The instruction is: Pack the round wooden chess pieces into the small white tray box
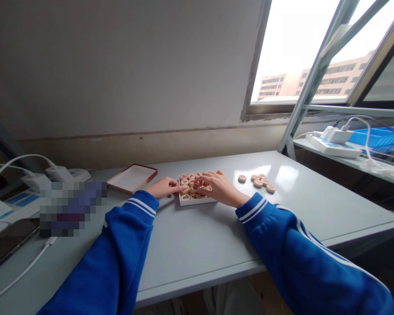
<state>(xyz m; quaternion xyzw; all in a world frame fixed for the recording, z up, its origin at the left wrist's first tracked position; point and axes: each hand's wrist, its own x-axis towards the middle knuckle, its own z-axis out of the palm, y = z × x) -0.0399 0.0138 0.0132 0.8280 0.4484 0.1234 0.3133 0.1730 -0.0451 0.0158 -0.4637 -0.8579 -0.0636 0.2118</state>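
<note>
Xiangqi pieces [242, 178], six of them, lie outside one box [197, 202].

Pcs [263, 180] R of box [197, 201], lid [132, 178] L, on desk [197, 245]

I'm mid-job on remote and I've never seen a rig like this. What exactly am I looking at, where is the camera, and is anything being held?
There is no machine here: a person in blue sleeves works bare-handed. The one picture comes from a camera on their head, looking forward and down.

On the grey desk sits a shallow white box of round pieces marked with red or black characters. To its left lies an open, red-rimmed tray, perhaps the lid; to its right, some loose pieces.

The left hand has its fingers at the box's left side; the right hand reaches over the box. Whether either grips a piece, I can't tell.
</note>
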